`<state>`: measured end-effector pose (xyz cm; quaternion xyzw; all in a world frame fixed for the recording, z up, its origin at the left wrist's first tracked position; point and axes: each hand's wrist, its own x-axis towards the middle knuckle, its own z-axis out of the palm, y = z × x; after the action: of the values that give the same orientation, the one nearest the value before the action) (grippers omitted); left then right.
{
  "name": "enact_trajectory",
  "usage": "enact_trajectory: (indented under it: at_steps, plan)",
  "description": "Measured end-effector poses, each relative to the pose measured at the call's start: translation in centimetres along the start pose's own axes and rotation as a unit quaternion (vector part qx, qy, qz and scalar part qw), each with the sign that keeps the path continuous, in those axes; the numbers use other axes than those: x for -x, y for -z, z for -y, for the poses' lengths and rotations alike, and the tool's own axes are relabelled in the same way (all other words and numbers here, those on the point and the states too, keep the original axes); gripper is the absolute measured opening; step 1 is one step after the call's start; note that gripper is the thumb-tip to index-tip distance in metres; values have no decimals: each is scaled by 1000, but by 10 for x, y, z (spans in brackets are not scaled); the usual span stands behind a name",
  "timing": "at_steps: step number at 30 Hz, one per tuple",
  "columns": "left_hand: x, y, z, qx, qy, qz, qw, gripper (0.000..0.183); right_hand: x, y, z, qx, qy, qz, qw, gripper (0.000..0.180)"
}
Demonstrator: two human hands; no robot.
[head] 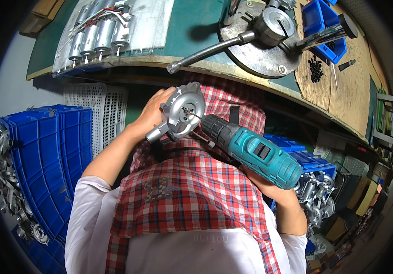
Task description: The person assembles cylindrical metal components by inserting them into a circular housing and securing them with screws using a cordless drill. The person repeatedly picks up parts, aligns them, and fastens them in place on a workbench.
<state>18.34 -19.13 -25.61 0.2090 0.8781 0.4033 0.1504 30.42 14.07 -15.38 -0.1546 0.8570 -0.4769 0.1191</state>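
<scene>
My left hand [152, 111] holds a round cast-metal blower housing [191, 99] from behind, with its stub outlet pipe [157, 133] pointing down to the left. A teal cordless drill [268, 154] is in my right hand [268, 185], whose fingers are mostly hidden beneath the drill body. From the drill's black chuck [217, 128] a thin bit [193, 114] reaches to the hub of the housing, where its tip meets or nearly meets a small hole. Whether a screw sits at the tip is too small to tell. Both are held above my lap, over a red plaid apron [196, 191].
On the green bench, several motors [95, 37] lie in a clear tray. A round steel fixture [261, 58] has a bar [210, 51] jutting over the bench edge. Black screws [315, 70] lie near blue bins [330, 30]. Blue crates [46, 161] and metal castings [314, 198] flank me.
</scene>
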Motion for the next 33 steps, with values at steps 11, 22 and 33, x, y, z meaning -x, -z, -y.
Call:
enact_trajectory:
  at_steps: [11,22,33]
  plan:
    - [0,-1,3,20,8,-10,1000,49,3,-2,-3,-27,-12,-15,999,33]
    - [-1,1,-1,-17,-12,-9,1000,52,-24,4,22,-33,3,-56,998,50]
    - [-1,1,2,-34,-16,5,999,54,-11,-3,5,-44,-75,-20,996,30]
